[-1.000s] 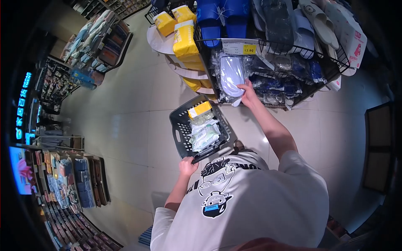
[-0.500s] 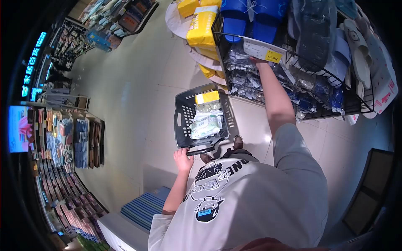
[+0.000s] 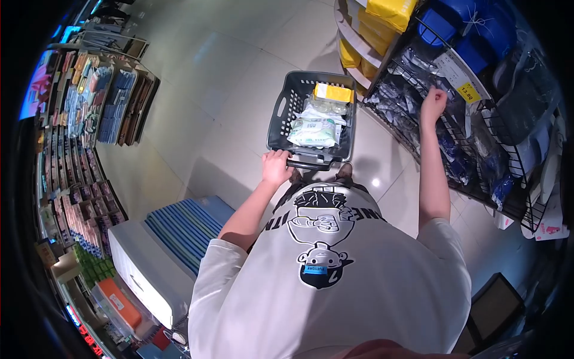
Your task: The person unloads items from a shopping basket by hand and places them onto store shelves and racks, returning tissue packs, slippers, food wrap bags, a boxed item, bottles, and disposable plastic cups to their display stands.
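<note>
My left hand is wrapped round the end of the black handle of a grey plastic shopping basket. Inside the basket lie a white-and-green soft pack of wipes, a yellow-topped pack and some clear items between them that I cannot make out. My right hand has its fingers curled in, with nothing showing in them. It hovers by the black wire rack, just left of the price label, over plastic-wrapped packages.
Blue slippers fill the rack's top, and yellow packs stand on round shelves beside it. Folded textiles line the left. A white box and striped blue mats stand at lower left. A dark-framed panel is lower right.
My view has turned, so the rack and basket appear farther right. My right hand has drawn away from under the price label and its fingers are curled. My left hand stays on the basket handle.
</note>
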Available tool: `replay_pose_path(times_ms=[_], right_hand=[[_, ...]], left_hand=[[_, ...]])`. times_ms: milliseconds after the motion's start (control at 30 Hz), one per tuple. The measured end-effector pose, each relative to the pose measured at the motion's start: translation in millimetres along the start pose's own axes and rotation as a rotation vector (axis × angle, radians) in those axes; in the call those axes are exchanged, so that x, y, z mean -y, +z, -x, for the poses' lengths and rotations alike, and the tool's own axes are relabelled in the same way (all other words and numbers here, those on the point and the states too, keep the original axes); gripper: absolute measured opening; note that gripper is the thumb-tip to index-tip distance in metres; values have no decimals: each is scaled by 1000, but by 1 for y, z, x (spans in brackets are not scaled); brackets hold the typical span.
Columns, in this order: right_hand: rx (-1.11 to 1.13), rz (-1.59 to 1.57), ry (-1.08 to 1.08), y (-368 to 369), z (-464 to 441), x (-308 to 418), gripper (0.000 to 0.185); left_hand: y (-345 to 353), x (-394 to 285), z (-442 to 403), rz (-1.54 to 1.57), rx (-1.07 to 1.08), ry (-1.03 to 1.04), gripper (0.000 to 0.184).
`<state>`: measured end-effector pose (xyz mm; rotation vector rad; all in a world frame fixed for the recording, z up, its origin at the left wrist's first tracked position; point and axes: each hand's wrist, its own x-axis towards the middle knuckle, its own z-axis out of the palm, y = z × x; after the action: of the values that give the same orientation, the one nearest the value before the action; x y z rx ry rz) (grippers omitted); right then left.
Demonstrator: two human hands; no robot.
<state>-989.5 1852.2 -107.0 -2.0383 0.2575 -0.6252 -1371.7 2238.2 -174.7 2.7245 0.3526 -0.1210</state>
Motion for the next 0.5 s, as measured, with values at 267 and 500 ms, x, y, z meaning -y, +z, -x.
replay_pose_path(times_ms=[267, 500], right_hand=[[1402, -290, 152, 25, 291, 46, 47], [1327, 560, -471, 40, 387, 105, 38]], left_hand=[[-11, 54, -35, 263, 196, 269, 44], [-17, 62, -47, 130, 542, 296, 25]])
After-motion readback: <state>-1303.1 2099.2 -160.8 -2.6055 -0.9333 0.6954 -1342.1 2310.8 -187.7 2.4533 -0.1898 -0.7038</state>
